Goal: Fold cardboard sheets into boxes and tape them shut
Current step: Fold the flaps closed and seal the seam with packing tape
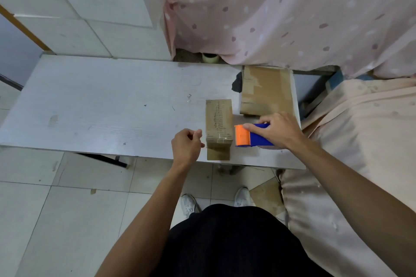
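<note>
A small folded brown cardboard box (pixel 218 123) stands on the white wood-grain bench (pixel 101 105), close to the near edge and right of the middle, with its long side running from near to far. A glossy strip of clear tape lies across the near end of its top.

The right hand (pixel 279 129) grips a blue plastic tape dispenser with an orange roller end (pixel 249 136). Its fingers are curled over the blue body and the forefinger reaches onto the orange part. The orange end sits just beside the right side of the box; whether the two touch I cannot tell.

The left hand (pixel 186 145) hovers just left of the near end of the box. Its fingers are curled in, with the thumb against the forefinger. Whether they pinch a strip of clear tape or hold nothing I cannot tell.

A flat stack of brown cardboard sheets (pixel 265 92) lies at the far right corner of the bench, apart from the box. Beyond the far edge, a pale roll of tape (pixel 210 58) sits on the floor under a pink spotted curtain (pixel 292 11). A bed covered in peach cloth (pixel 360 141) stands right of the bench. The person's white shoes (pixel 189 204) stand on the grey tiled floor (pixel 56 220) near the bench.
</note>
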